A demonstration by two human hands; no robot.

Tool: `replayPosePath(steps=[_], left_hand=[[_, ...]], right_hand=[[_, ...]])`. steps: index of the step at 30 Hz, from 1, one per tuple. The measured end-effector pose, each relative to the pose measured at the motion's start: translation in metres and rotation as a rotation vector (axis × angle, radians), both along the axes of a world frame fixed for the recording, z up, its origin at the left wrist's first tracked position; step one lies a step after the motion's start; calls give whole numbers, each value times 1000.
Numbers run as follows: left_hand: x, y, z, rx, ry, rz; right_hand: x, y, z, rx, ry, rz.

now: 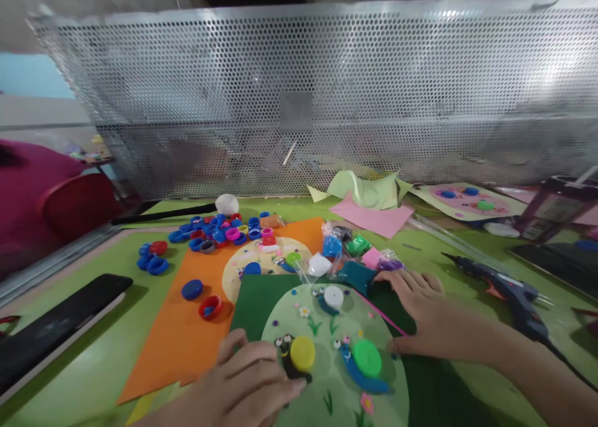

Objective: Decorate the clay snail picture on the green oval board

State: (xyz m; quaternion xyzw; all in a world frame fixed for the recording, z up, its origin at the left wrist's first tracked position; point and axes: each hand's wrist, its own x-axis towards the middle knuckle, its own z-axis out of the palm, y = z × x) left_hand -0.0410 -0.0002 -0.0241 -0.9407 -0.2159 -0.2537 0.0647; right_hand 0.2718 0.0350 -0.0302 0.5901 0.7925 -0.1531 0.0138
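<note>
A pale green round card [327, 346] lies on dark green paper [255, 299]. Stuck on it are a black snail with a yellow bottle cap [303, 353], a blue snail with a green cap [367, 358] and a white cap [333, 297]. My left hand [243, 383] is curled at the card's left edge, fingertips pressing the black snail beside the yellow cap. My right hand [420, 315] lies flat with fingers spread on the dark green paper at the card's right, near small bags of coloured clay [357, 247].
Orange paper [187, 333] carries a cream disc and several loose blue, red and pink caps [219, 230]. A blue glue gun [504, 290] lies right. A black phone [56, 324] lies left. A perforated metal screen [327, 96] stands behind; pink and green papers [374, 215] and a person's magenta sleeve [42, 190] are nearby.
</note>
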Motion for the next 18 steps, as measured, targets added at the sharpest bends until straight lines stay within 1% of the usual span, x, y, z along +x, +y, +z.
replayPosePath(steps=[2,5,7,10,12,15,18], left_hand=[[0,1,-2,-8,-52,8],[-6,5,-9,-34,-172,22],[-14,12,-11,-41,-175,102],[-23,27,-8,4,-62,280],[-24,41,-4,30,-4,335],[-12,64,0,65,115,369],[9,86,3,79,237,340]], right_hand=[[0,-1,-2,45,-12,16],[4,-1,-3,37,58,39],[9,2,0,53,133,27],[12,12,5,214,202,-28],[8,21,7,305,205,-32],[-6,35,7,334,175,19],[-26,48,4,356,151,68]])
